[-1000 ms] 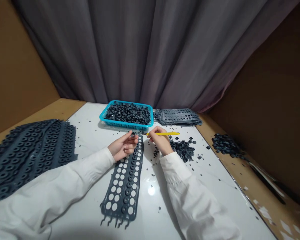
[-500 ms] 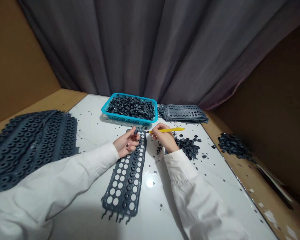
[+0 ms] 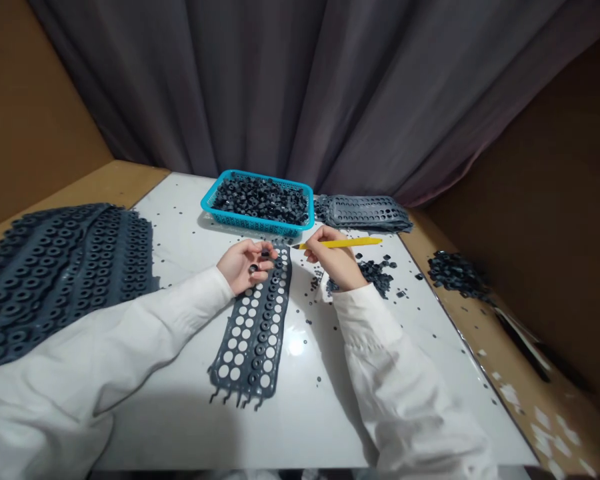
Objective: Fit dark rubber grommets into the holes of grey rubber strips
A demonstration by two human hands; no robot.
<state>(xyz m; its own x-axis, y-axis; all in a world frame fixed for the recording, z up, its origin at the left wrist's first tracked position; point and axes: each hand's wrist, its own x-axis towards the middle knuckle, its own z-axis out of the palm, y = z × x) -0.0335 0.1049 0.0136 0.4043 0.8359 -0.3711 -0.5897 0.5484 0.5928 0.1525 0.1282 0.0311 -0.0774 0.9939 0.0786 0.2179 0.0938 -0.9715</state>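
Observation:
My left hand [image 3: 244, 267] lies palm up at the top end of a perforated grey rubber strip [image 3: 253, 327], its fingers curled around small dark rubber rings [image 3: 253, 269]. Some rings sit in the strip's holes, while the lower holes show white. My right hand [image 3: 339, 257] grips a yellow pencil [image 3: 343, 243], whose dark tip points toward the strip's top end. A loose pile of dark rings [image 3: 373, 275] lies just beyond that hand.
A blue plastic basket [image 3: 255, 225] full of dark rings stands at the back. Stacked grey strips [image 3: 363, 212] lie beside it, and a wide stack [image 3: 65, 277] lies at left. Rings dot the white tabletop [image 3: 300, 427]. Another pile [image 3: 455, 275] sits on the wooden ledge at right.
My left hand has turned palm up and moved left, showing rings in its fingers. The whole scene sits higher in the view. The pencil stays in my right hand.

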